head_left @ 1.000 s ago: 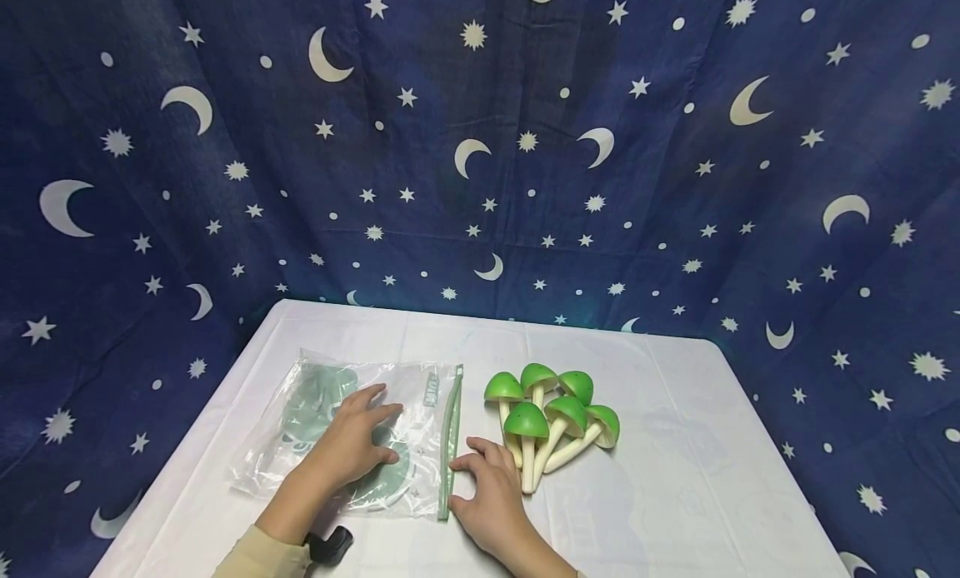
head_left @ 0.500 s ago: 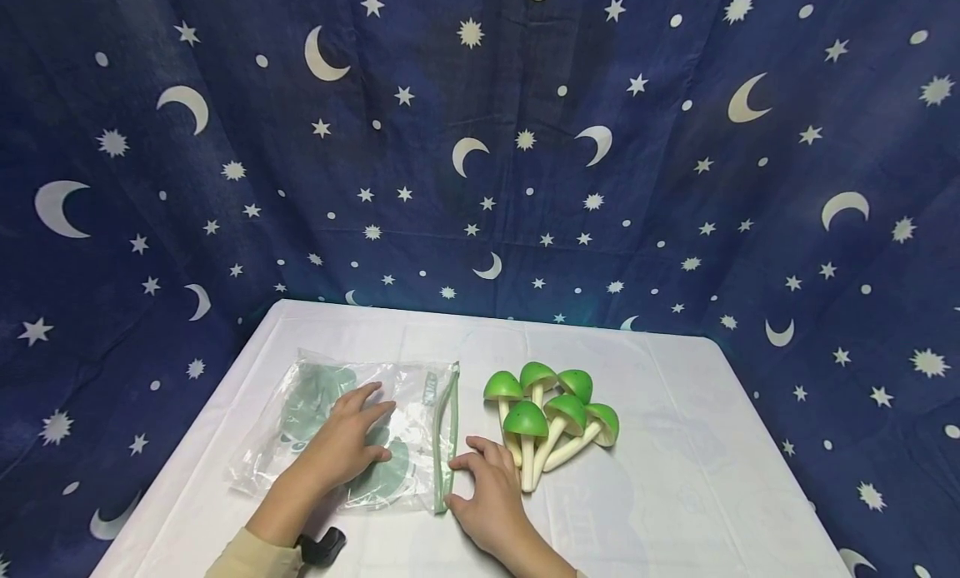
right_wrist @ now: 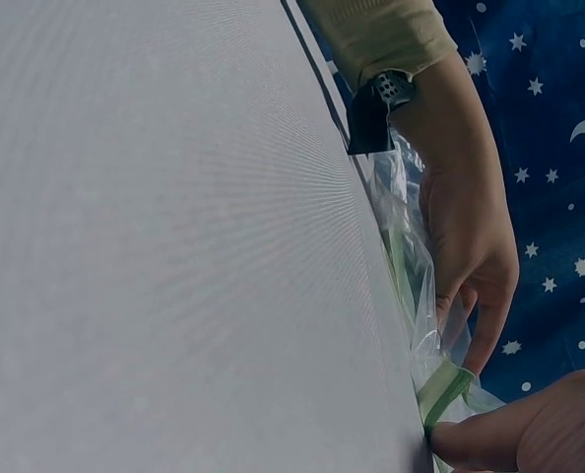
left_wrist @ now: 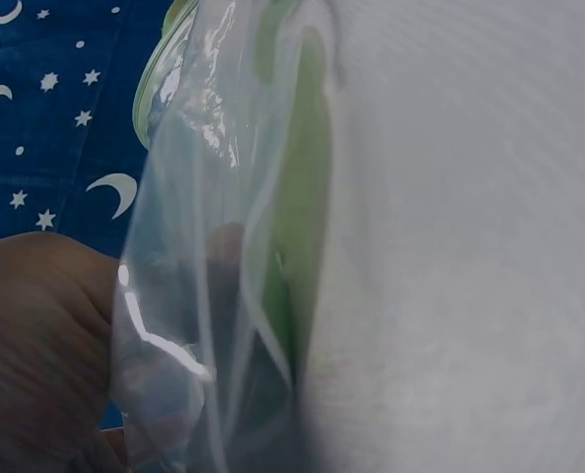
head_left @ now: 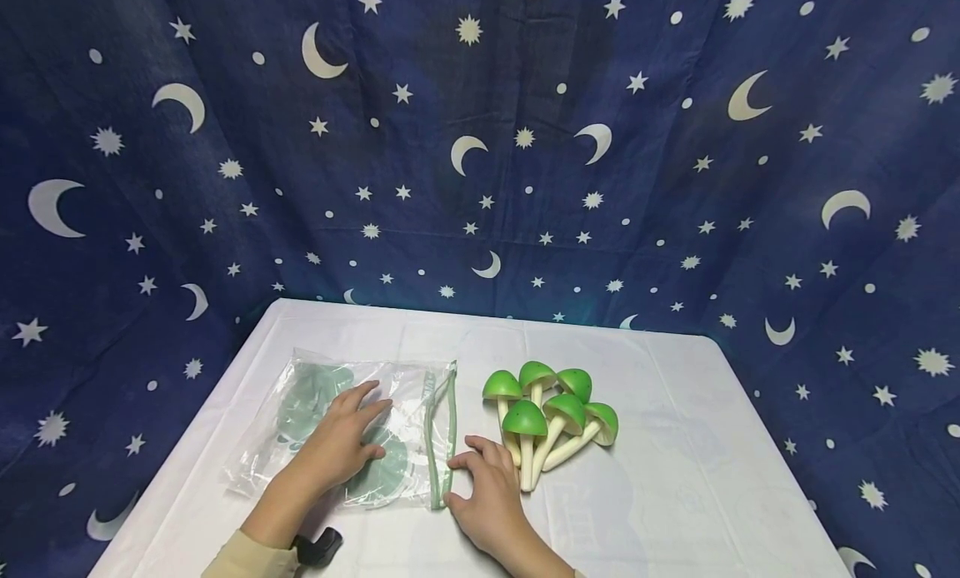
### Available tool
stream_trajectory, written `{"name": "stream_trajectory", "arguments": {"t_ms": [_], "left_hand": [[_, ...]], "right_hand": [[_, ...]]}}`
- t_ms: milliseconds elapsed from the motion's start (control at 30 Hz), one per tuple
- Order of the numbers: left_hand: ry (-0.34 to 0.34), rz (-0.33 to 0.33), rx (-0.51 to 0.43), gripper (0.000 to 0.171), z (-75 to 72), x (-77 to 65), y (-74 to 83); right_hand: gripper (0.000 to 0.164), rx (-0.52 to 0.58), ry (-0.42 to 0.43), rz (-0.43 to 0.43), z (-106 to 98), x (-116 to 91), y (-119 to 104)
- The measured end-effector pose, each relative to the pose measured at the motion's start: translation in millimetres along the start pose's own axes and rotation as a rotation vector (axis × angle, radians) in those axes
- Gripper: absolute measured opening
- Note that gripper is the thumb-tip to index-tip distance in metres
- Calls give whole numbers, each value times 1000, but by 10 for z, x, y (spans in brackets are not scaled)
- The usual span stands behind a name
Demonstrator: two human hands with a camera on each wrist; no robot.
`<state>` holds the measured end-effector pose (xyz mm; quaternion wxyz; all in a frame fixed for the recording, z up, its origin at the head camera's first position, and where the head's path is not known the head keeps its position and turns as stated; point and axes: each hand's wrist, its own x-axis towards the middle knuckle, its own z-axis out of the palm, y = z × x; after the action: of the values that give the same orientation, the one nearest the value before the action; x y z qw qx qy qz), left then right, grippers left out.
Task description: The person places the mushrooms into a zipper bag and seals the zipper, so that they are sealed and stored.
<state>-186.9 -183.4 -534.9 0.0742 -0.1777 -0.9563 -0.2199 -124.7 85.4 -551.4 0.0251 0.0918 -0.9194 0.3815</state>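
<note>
A dark blue curtain printed with pale moons, stars and dots spreads behind a white-covered table. Flat on the table's left half lies a clear plastic bag with pale green printing. Just to its right sit six mushrooms, green-capped and cream-stemmed, bunched with caps toward the far edge. The left hand rests on the bag's upper face, fingers loosely spread and grasping nothing. The right hand, its fingers bent, pinches the bag's right end between forefinger and thumb; it overlaps the leftmost stems, and whether it touches them cannot be told. A beige sleeve covers the left forearm, with a black device at that wrist. Two narrow green strips edge the bag's right end, bowed apart along their middle.
</note>
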Motion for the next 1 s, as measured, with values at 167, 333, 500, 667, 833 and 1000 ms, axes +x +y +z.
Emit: {"name": "stream_trajectory", "arguments": {"t_ms": [167,333,500,667,833,1000], "left_hand": [[23,11,6,71,5,-6,-11],[24,15,24,72,18,1,-27],[27,15,42,76,26,7,-39],[27,3,30,82,25,11,-41],[34,-3,4,81,9,22,-27],[37,-36,-46,85,-15,49,-12]], "right_hand": [[38,-4,5,-1,7,1,7],[38,-10,13,-5,16,0,18],[38,-11,13,-10,19,3,26],[38,-22,16,-18,17,3,21],[37,-27,19,-20,14,5,17],[36,-21,14,-13,13,6,11]]}}
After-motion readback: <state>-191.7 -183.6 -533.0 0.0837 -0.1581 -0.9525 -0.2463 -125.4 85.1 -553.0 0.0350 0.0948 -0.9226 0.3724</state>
